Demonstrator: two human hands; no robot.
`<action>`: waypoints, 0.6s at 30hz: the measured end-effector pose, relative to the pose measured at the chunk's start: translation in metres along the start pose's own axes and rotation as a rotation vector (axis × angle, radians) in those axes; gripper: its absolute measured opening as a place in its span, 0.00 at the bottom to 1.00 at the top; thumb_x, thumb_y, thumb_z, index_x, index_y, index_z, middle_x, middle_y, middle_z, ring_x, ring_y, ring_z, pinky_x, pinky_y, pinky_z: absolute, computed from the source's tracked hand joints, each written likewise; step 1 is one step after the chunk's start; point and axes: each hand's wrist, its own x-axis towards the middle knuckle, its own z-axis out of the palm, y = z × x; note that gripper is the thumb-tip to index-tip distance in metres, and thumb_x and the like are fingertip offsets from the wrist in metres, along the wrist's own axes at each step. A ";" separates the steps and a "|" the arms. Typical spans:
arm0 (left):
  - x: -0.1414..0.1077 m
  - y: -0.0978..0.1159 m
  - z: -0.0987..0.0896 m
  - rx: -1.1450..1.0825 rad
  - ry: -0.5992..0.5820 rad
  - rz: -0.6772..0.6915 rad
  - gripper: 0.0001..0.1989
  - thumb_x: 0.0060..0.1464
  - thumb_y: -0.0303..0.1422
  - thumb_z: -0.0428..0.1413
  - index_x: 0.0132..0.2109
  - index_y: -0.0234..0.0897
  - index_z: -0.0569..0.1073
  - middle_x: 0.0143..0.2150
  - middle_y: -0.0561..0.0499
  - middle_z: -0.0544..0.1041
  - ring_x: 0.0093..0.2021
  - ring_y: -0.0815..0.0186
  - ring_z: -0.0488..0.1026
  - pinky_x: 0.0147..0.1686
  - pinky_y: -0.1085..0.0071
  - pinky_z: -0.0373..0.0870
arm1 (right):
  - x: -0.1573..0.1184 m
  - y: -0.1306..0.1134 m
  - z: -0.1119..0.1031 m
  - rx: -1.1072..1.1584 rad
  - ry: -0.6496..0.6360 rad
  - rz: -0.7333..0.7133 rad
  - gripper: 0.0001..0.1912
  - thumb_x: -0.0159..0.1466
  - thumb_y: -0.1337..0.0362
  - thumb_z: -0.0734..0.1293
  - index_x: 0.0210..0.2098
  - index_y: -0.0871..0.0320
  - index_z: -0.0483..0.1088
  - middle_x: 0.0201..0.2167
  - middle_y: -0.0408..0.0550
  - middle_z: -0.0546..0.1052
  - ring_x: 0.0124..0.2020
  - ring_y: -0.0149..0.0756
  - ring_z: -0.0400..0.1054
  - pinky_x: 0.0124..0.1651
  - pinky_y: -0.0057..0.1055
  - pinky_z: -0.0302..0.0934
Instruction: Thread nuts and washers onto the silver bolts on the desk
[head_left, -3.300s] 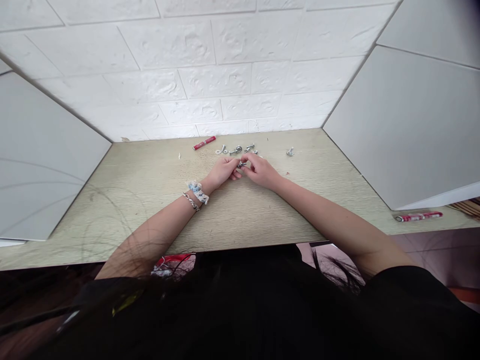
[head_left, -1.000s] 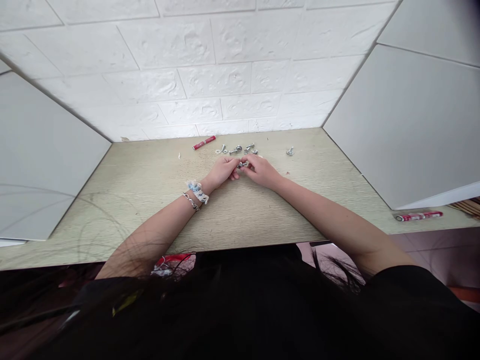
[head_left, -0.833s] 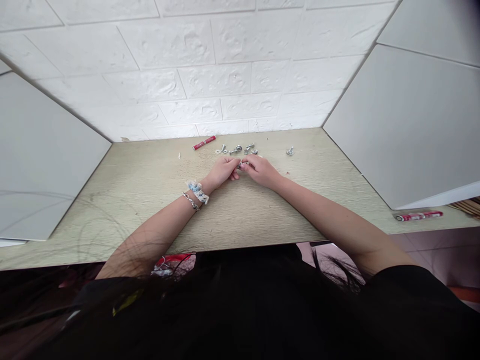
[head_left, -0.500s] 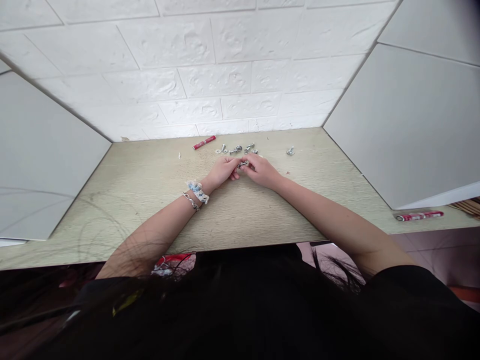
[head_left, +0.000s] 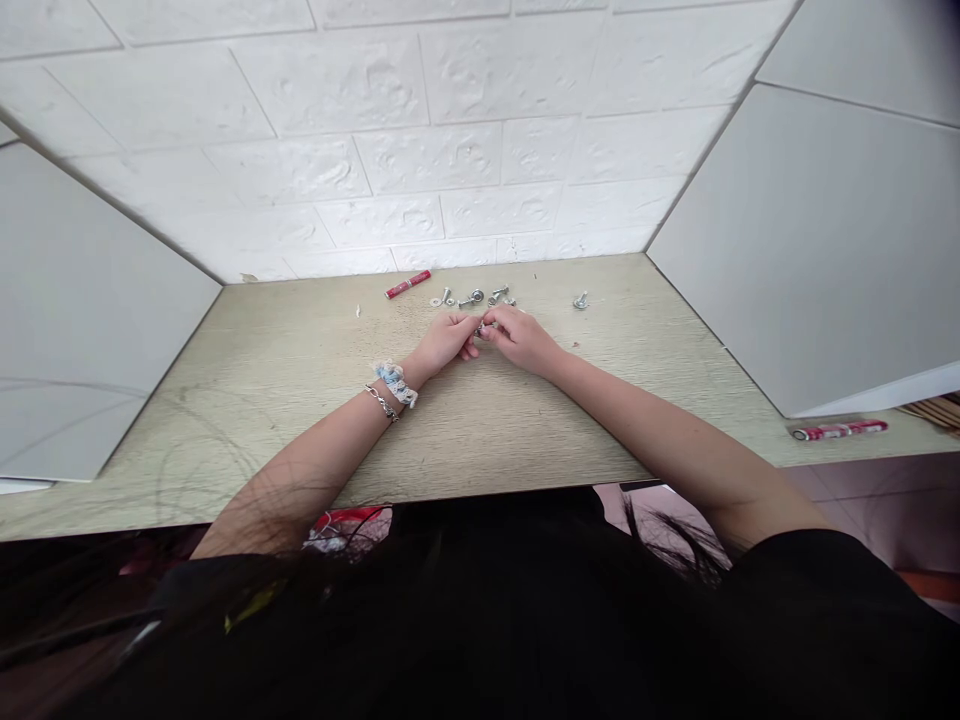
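Note:
Over the middle of the pale wooden table (head_left: 480, 430), my left hand (head_left: 447, 341) and my right hand (head_left: 519, 338) meet at the fingertips. Both are closed on a small metal bolt (head_left: 481, 328), mostly hidden by the fingers. Just behind them lie several metal bolts, nuts and washers, among them a bolt with a round part (head_left: 472, 299), a bolt (head_left: 447, 296) with washers beside it, and a further bolt (head_left: 500, 292). A separate bolt (head_left: 581, 301) rests to the right of my right hand.
A red marker (head_left: 408, 284) lies near the white brick wall (head_left: 465, 100). Another red marker (head_left: 840, 431) is at the right front edge. Grey panels stand at left (head_left: 90, 310) and right (head_left: 817, 240). A small white scrap (head_left: 358, 311) lies on the left.
The fingers of my right hand have shifted slightly around the bolt, and less of its metal shows now. The parts on the table have not moved.

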 end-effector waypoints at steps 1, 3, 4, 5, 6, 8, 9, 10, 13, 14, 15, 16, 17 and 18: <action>0.000 0.000 0.000 0.003 -0.002 -0.006 0.19 0.62 0.30 0.48 0.21 0.34 0.64 0.15 0.56 0.67 0.17 0.76 0.68 0.18 0.82 0.62 | 0.000 0.000 0.000 0.001 0.001 -0.003 0.11 0.66 0.59 0.58 0.35 0.58 0.67 0.36 0.50 0.73 0.38 0.37 0.66 0.45 0.36 0.60; 0.000 0.000 0.000 0.005 0.000 -0.013 0.19 0.62 0.30 0.49 0.21 0.34 0.63 0.14 0.56 0.67 0.17 0.76 0.68 0.19 0.83 0.62 | 0.000 0.000 -0.001 0.017 -0.005 0.007 0.13 0.67 0.57 0.56 0.36 0.58 0.67 0.36 0.50 0.73 0.39 0.38 0.66 0.45 0.36 0.60; 0.000 0.000 0.000 0.004 0.002 -0.014 0.19 0.61 0.30 0.49 0.21 0.35 0.63 0.14 0.56 0.68 0.17 0.76 0.68 0.19 0.83 0.62 | 0.000 -0.001 -0.001 0.028 -0.011 0.019 0.14 0.67 0.57 0.56 0.39 0.58 0.67 0.37 0.50 0.74 0.38 0.37 0.67 0.44 0.36 0.60; 0.000 0.000 0.000 0.003 0.004 -0.013 0.19 0.61 0.30 0.49 0.21 0.35 0.63 0.14 0.56 0.68 0.17 0.76 0.68 0.19 0.83 0.62 | 0.000 -0.002 -0.001 0.034 -0.015 0.031 0.14 0.67 0.57 0.57 0.42 0.58 0.67 0.40 0.50 0.74 0.36 0.37 0.67 0.43 0.36 0.60; 0.000 -0.001 0.000 0.000 0.006 -0.011 0.19 0.61 0.30 0.49 0.21 0.35 0.63 0.14 0.56 0.68 0.17 0.76 0.67 0.19 0.83 0.62 | -0.001 -0.003 -0.001 0.035 -0.017 0.040 0.14 0.66 0.57 0.58 0.45 0.58 0.66 0.42 0.51 0.74 0.34 0.35 0.67 0.42 0.36 0.60; 0.000 -0.001 0.000 -0.007 0.005 -0.010 0.19 0.61 0.31 0.49 0.21 0.34 0.64 0.15 0.55 0.68 0.17 0.76 0.67 0.19 0.82 0.63 | -0.002 -0.004 -0.001 0.021 -0.013 0.032 0.14 0.64 0.60 0.60 0.47 0.59 0.65 0.44 0.51 0.73 0.31 0.34 0.66 0.40 0.35 0.60; 0.000 -0.001 0.000 -0.010 0.005 -0.011 0.19 0.62 0.31 0.50 0.22 0.34 0.64 0.15 0.55 0.68 0.17 0.76 0.68 0.19 0.82 0.62 | -0.002 -0.004 0.000 0.010 -0.009 0.018 0.13 0.63 0.62 0.61 0.46 0.58 0.66 0.44 0.51 0.73 0.31 0.34 0.65 0.40 0.35 0.60; 0.000 -0.001 0.000 -0.012 0.007 -0.013 0.19 0.62 0.31 0.50 0.22 0.34 0.65 0.15 0.55 0.68 0.17 0.76 0.68 0.19 0.82 0.62 | -0.002 -0.003 0.000 0.002 -0.005 0.002 0.12 0.62 0.63 0.61 0.45 0.58 0.66 0.44 0.51 0.73 0.31 0.34 0.65 0.40 0.35 0.61; -0.001 0.000 0.001 -0.008 0.016 -0.019 0.18 0.62 0.31 0.50 0.22 0.34 0.65 0.15 0.56 0.68 0.17 0.76 0.68 0.19 0.82 0.62 | -0.002 -0.001 0.000 -0.001 -0.001 -0.022 0.10 0.62 0.64 0.61 0.43 0.58 0.67 0.43 0.51 0.73 0.32 0.34 0.65 0.42 0.35 0.61; -0.001 0.001 0.001 -0.006 0.016 -0.019 0.18 0.62 0.30 0.49 0.22 0.34 0.65 0.15 0.56 0.68 0.17 0.76 0.68 0.19 0.82 0.62 | -0.001 -0.001 0.000 -0.002 -0.002 -0.020 0.10 0.63 0.63 0.61 0.42 0.58 0.68 0.42 0.51 0.73 0.32 0.34 0.65 0.42 0.35 0.61; -0.001 0.001 0.001 -0.004 0.017 -0.017 0.18 0.62 0.30 0.49 0.22 0.34 0.65 0.15 0.56 0.68 0.17 0.76 0.68 0.19 0.82 0.62 | -0.001 -0.001 0.000 -0.005 -0.002 -0.016 0.09 0.63 0.62 0.60 0.41 0.58 0.68 0.41 0.51 0.73 0.33 0.34 0.65 0.43 0.35 0.61; -0.002 0.002 0.001 -0.002 0.016 -0.014 0.18 0.62 0.29 0.48 0.22 0.34 0.65 0.15 0.56 0.68 0.17 0.76 0.68 0.19 0.82 0.62 | -0.001 0.000 0.000 -0.010 -0.002 -0.011 0.09 0.64 0.62 0.60 0.40 0.59 0.68 0.40 0.51 0.73 0.34 0.35 0.65 0.43 0.35 0.60; -0.002 0.002 0.001 0.000 0.014 -0.011 0.18 0.61 0.29 0.48 0.22 0.34 0.65 0.15 0.56 0.68 0.17 0.76 0.67 0.19 0.82 0.62 | 0.000 0.000 0.000 -0.015 -0.002 -0.004 0.09 0.64 0.61 0.60 0.38 0.59 0.69 0.38 0.50 0.73 0.35 0.36 0.65 0.44 0.35 0.60; -0.002 0.002 0.001 0.002 0.010 -0.008 0.18 0.61 0.29 0.48 0.22 0.34 0.65 0.15 0.56 0.67 0.17 0.76 0.67 0.19 0.82 0.62 | 0.000 -0.001 -0.001 -0.020 -0.003 0.002 0.10 0.65 0.60 0.60 0.37 0.59 0.69 0.37 0.50 0.73 0.36 0.36 0.65 0.44 0.35 0.60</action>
